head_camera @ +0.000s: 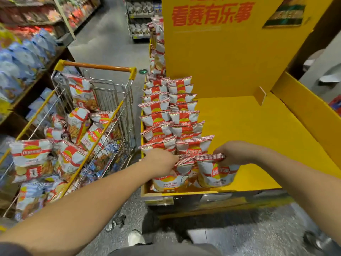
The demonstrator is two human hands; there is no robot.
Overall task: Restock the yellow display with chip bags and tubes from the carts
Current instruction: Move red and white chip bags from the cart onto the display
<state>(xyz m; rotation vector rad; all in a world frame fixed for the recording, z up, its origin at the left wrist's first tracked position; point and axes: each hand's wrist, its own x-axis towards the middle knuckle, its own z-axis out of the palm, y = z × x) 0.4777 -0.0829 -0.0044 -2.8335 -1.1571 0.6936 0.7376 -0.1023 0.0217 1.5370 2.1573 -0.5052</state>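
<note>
Supermarket aisle, grey floor, stocked shelves on your left, and you stand at the front edge of the yellow display point(258, 126), a cardboard tray with a tall printed back panel. Your right hand point(230, 154) pinches the crimped top of one chip bag point(215, 174), red and white, held upright just at the near end of the filled rows, probably so it drops in facing forward like the others. Your left hand point(162, 161) is curled on the top edges of the front bags point(169, 182), seemingly holding them back to keep a gap open for the new one; exact finger contact is hidden behind the packets. Two rows of bags point(171, 115) stand on edge along the tray's left side, running from the back panel to the front lip, overlapping like files so each logo shows. All the yellow floor to the right of them is bare, so the restock is early, by my judgement. Shopping cart point(96, 111) sits just left of the display, wire sides, orange handle, loose chip bags heaped inside, within reach for the next grab. No tubes visible anywhere here. Risk: squeezing the bag or knocking the front row over the low lip.
</note>
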